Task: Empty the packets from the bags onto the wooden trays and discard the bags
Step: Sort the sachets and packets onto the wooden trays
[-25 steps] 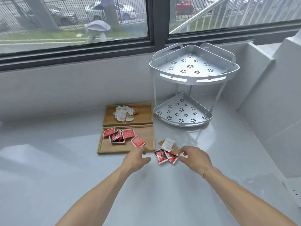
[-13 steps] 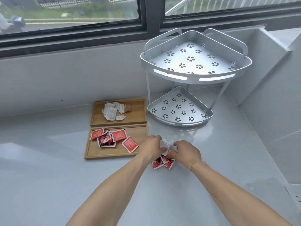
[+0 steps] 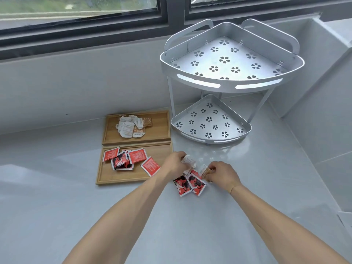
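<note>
while both hands work over a small heap of packets on the grey counter, the left hand (image 3: 174, 163) pinches a white packet (image 3: 188, 160) and the right hand (image 3: 222, 174) pinches a small brown-and-white packet (image 3: 205, 170). two red-and-black packets (image 3: 189, 184) lie flat below them, long axes tilted toward far left. two wooden trays (image 3: 123, 177) sit left, long sides running left to right: the near one holds red packets, the far one white and brown ones. a two-tier metal rack (image 3: 228, 80) stands far right.
</note>
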